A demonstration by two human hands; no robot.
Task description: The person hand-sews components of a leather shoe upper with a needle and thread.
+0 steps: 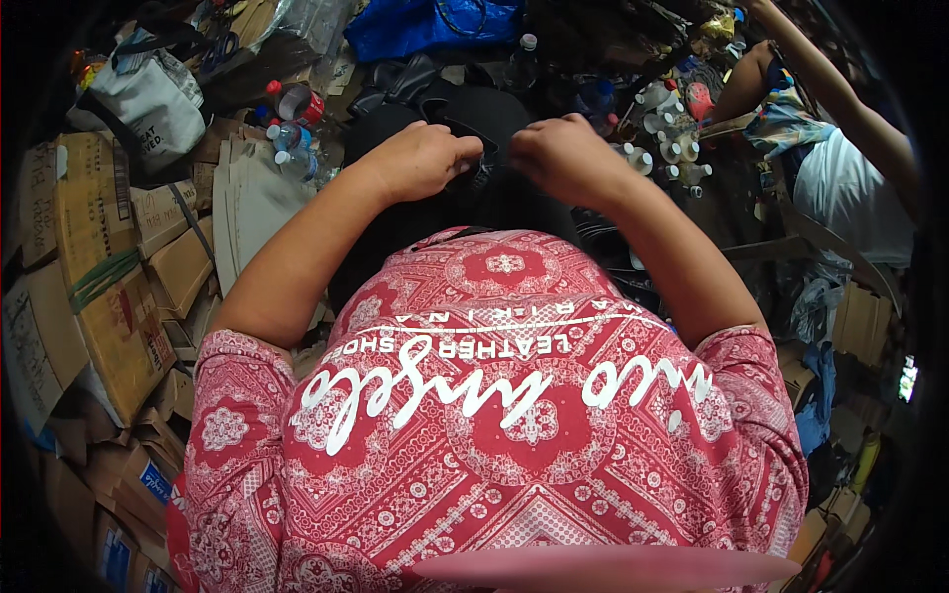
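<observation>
both hands are seen up at the top of the picture, close together over a dark mass. the left hand [427,158] is curled into a loose fist, fingers folded down onto the black material [474,114]; the right hand [561,156] is bunched the same way just beside it, knuckles up, fingers pinched into the same black stuff. a small dark fitting, perhaps a buckle or zip pull, is caught between the two hands, though it is too small to be told for sure. the black material is held in front of the chest, above the red patterned shirt [494,415], and it spills away toward the top of the frame.

how far along things stand is hard to judge: the piece is gripped and being worked at its near edge, nothing looks finished or set aside, so the work is judged to be mid-way at best.

around it, flattened cardboard boxes [109,287] are stacked on the left, plastic bottles [289,138] lie near the left forearm, a white bag [153,99] sits beyond them, and small white bottles [664,133] are clustered to the right. another person's arm [840,99] is seen at the upper right, well apart.
</observation>
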